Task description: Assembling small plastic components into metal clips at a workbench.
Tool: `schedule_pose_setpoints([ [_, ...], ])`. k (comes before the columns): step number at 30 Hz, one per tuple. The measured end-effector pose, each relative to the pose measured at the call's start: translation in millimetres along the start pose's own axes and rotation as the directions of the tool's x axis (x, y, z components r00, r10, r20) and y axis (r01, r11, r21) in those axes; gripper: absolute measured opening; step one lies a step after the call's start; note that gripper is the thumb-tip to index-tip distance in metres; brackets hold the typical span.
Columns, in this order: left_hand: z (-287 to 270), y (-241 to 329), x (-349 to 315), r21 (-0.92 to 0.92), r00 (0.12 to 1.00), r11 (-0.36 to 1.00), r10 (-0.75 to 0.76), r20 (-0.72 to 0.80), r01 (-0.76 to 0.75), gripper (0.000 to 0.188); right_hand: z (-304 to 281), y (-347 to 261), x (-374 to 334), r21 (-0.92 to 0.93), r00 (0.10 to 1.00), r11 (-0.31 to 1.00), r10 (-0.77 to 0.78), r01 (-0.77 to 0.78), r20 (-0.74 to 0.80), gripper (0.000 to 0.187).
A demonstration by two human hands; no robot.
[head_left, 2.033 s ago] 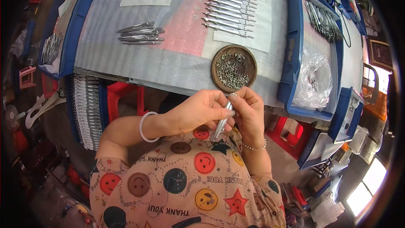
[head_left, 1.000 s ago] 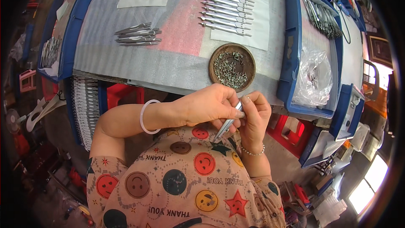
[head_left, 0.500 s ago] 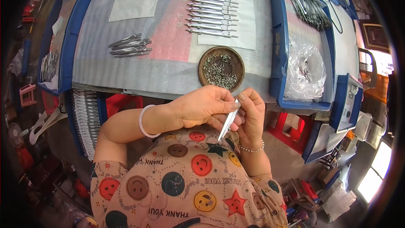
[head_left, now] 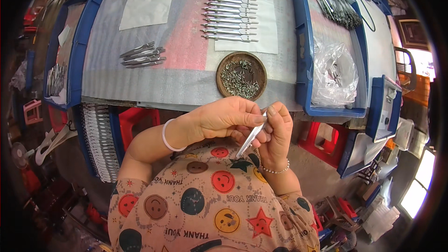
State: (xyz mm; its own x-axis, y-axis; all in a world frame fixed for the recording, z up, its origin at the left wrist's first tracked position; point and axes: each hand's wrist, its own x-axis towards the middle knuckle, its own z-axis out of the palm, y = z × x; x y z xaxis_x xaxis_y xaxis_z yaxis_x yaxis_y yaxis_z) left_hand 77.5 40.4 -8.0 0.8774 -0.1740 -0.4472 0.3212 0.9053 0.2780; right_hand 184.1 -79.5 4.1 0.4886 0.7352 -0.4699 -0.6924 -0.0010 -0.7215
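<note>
Close in front of my body, both hands hold a slim silver metal tool (head_left: 251, 138) that tapers at its lower end, shaped like a drawing compass. My left hand (head_left: 227, 117) pinches it near the top between thumb and fingers. My right hand (head_left: 278, 128) grips its upper end from the other side, fingers bent inward. Whether a small part also sits between the fingertips is hidden. Just beyond the hands, a round brown bowl (head_left: 265, 81) holds many small metal screws or pins. Past it, similar silver tools (head_left: 229, 23) lie in a neat column on white paper.
A small pile of metal parts (head_left: 143, 55) lies on the table's left. A blue tray (head_left: 304, 72) on the right holds metal pieces and a clear plastic bag (head_left: 333, 81). Another blue tray (head_left: 78, 42) stands far left. Red stools (head_left: 326, 144) sit below the table edge.
The view has shifted slightly, so the table things appear a little further left. Both hands keep hold of the silver tool, with only a slight change in its tilt.
</note>
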Motion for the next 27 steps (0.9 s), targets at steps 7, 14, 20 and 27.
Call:
schedule_pose_setpoints([
  [7, 5.1, -6.1, -13.3, 0.259, 0.985, 0.955, 0.166, -0.054, -0.147, 0.020, 2.7, -3.9, -6.0, 0.027, 0.996, 0.997, 0.078, -0.079, 0.053, 0.015],
  [14, 7.8, -4.6, -26.4, 0.463, 0.967, 0.878, 0.210, -0.144, -0.122, 0.023, 1.0, 4.5, -1.0, -0.020, 0.983, 0.984, 0.176, -0.175, 0.057, 0.014],
  [20, 5.1, -6.9, -23.9, 0.442, 0.955, 0.889, 0.227, -0.192, -0.122, 0.021, 0.0, 12.4, 4.4, -0.142, 0.991, 0.983, 0.127, -0.120, 0.040, 0.015],
  [27, 0.3, -3.3, -22.4, 0.419, 0.958, 0.903, 0.201, -0.207, -0.099, 0.021, -4.6, 17.6, 11.3, -0.056, 0.986, 0.986, 0.159, -0.156, 0.053, 0.012],
])
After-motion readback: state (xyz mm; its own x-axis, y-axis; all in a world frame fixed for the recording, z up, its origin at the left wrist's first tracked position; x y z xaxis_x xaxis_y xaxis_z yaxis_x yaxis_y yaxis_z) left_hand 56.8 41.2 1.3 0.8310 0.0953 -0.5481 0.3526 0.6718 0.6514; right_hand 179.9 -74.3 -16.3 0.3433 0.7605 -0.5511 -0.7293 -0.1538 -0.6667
